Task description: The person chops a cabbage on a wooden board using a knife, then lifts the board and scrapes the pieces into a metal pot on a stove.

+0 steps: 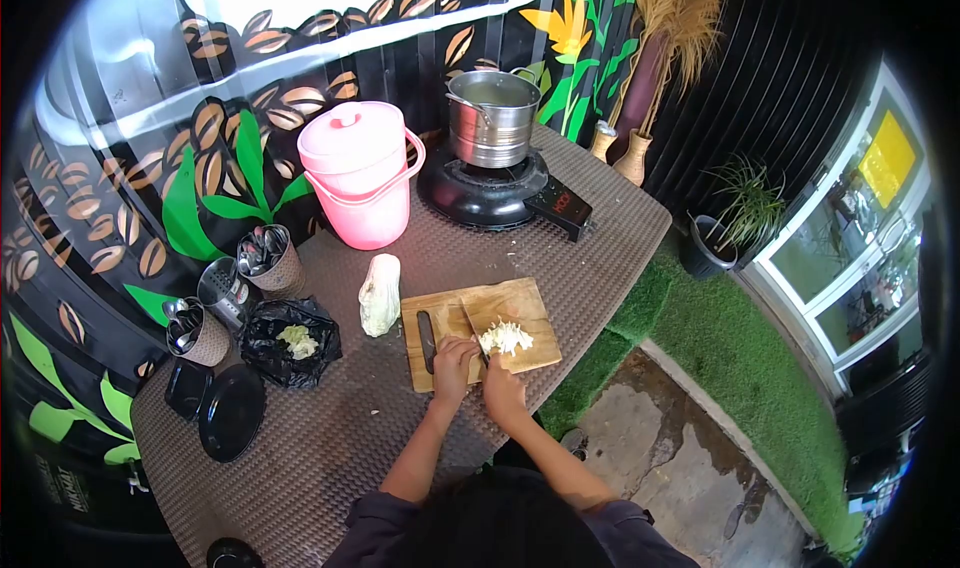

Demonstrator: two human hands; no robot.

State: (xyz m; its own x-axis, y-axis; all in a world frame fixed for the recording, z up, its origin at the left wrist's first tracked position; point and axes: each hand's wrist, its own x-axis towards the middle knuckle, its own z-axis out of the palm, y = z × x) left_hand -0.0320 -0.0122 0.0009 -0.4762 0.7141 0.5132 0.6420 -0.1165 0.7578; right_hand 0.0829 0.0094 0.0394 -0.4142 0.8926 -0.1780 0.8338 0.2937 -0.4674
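A wooden cutting board (535, 303) with a slot handle lies near the table's front edge. On it sits a small heap of pale chopped cabbage (507, 338). My right hand (504, 390) is closed around the handle of a knife (470, 318), whose blade points away from me across the board, left of the heap. My left hand (454, 366) rests on the board beside the blade, fingers bent together; whatever is under them is hidden. Beyond the board's left end, a long pale napa cabbage (380, 296) lies on the table.
A pink lidded bucket (355, 183) stands behind the cabbage. A steel pot (490, 123) sits on a black portable stove (470, 196). At left are a black plastic bag (265, 353) with cabbage scraps, cutlery holders (275, 268) and a black plate (232, 413) on the brown woven table (340, 448).
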